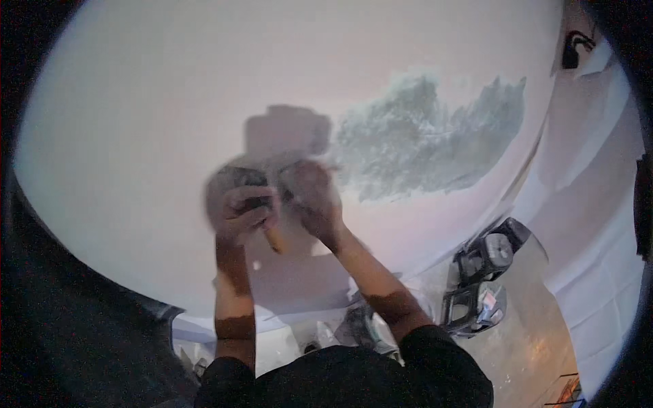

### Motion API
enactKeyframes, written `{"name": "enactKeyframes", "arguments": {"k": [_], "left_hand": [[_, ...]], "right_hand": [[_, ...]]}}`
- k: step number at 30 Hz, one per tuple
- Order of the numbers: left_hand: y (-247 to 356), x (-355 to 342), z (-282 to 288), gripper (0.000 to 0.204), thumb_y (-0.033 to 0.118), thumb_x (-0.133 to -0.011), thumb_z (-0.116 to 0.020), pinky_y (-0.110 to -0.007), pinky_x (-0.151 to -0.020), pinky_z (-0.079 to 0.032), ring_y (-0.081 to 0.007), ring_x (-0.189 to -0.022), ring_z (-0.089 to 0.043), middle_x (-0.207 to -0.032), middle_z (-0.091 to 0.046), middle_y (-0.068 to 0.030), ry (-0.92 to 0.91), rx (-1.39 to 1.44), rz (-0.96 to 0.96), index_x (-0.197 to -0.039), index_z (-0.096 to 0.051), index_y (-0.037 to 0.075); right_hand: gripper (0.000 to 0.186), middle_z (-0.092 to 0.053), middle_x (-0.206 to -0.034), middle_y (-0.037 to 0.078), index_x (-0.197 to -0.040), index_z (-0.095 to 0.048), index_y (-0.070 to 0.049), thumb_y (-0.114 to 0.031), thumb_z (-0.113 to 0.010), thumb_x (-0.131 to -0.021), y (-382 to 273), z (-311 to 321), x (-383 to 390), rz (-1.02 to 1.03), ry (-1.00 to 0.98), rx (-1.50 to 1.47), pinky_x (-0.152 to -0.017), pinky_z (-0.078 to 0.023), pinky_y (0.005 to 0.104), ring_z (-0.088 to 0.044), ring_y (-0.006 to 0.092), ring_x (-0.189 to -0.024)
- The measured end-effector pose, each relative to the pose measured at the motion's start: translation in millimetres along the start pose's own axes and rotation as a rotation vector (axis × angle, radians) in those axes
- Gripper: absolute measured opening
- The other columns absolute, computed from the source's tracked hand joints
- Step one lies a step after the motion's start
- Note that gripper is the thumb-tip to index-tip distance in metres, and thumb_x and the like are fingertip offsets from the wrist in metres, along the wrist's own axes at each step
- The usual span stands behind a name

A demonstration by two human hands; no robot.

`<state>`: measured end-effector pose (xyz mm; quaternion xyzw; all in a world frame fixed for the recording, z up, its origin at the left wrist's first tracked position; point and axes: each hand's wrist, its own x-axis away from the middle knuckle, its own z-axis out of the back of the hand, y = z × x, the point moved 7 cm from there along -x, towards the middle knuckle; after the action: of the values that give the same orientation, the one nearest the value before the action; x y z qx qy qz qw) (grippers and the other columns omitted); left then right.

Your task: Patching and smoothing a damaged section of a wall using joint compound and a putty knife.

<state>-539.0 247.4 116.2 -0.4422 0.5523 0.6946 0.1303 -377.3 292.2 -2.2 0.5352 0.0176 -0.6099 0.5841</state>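
Note:
Both my hands are raised close together in front of a broad whitish surface (149,122). My left hand (239,207) is closed, its fingers curled around a dim tool. A short yellow-orange handle (274,239) sticks out below those fingers and slants downward. A dark, flat shape shows above the fingers, too murky to name. My right hand (318,204) is just to the right, dark and blurred, with its fingers curled in. What it grips is hidden in shadow. A rough grey patch (422,139) spreads over the surface to the right of my hands.
Dark step stools or similar frames (479,279) stand at the lower right, with small items on one. Pale sheeting (592,224) hangs along the right side. A black object (573,51) sits at the upper right. Shadows fall around my hands.

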Motion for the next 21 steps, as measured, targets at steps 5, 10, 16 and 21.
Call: {"name": "enactKeyframes", "arguments": {"k": [5,10,16,21], "left_hand": [[0.1,43.0,19.3,0.029,-0.002,-0.087,-0.061,-0.027,-0.061,-0.049,-0.0146,-0.073,-0.058,-0.094,-0.064,-0.0109,0.156,-0.249,0.198,-0.116,-0.063,-0.001],[3.9,88.5,46.4,0.031,-0.004,-0.087,-0.061,-0.027,-0.057,-0.044,-0.0147,-0.068,-0.055,-0.093,-0.064,-0.0107,0.283,-0.079,-0.034,-0.117,-0.063,0.000],[26.7,128.7,65.9,0.030,-0.001,-0.087,-0.063,-0.027,-0.054,-0.040,-0.0148,-0.067,-0.053,-0.094,-0.063,-0.0109,0.512,-0.042,-0.123,-0.115,-0.064,0.005],[15.4,145.9,70.5,0.025,-0.001,-0.086,-0.065,-0.027,-0.055,-0.042,-0.0146,-0.069,-0.055,-0.094,-0.063,-0.0106,0.640,-0.036,0.002,-0.110,-0.067,0.005]], "right_hand": [[0.033,-0.054,-0.128,0.021,-0.121,-0.059,-0.003,-0.013,-0.043,-0.095,59.0,-48.2,25.0,-0.536,0.044,-1.443,-0.097,-0.043,0.0406,-0.051,0.0308,-0.120],[0.035,-0.055,-0.130,0.014,-0.129,-0.054,-0.008,-0.021,-0.042,-0.099,-20.2,37.1,-3.4,-0.544,0.262,-1.362,-0.104,-0.037,0.0339,-0.051,0.0242,-0.121],[0.030,-0.051,-0.131,0.020,-0.121,-0.054,0.001,-0.011,-0.040,-0.097,60.2,84.5,8.4,-1.098,0.621,-1.031,-0.108,-0.031,0.0461,-0.048,0.0304,-0.123],[0.035,-0.057,-0.118,0.023,-0.119,-0.054,0.004,-0.013,-0.042,-0.091,72.4,55.2,16.9,-0.557,0.207,-0.871,-0.094,-0.045,0.0445,-0.055,0.0381,-0.109]]}}
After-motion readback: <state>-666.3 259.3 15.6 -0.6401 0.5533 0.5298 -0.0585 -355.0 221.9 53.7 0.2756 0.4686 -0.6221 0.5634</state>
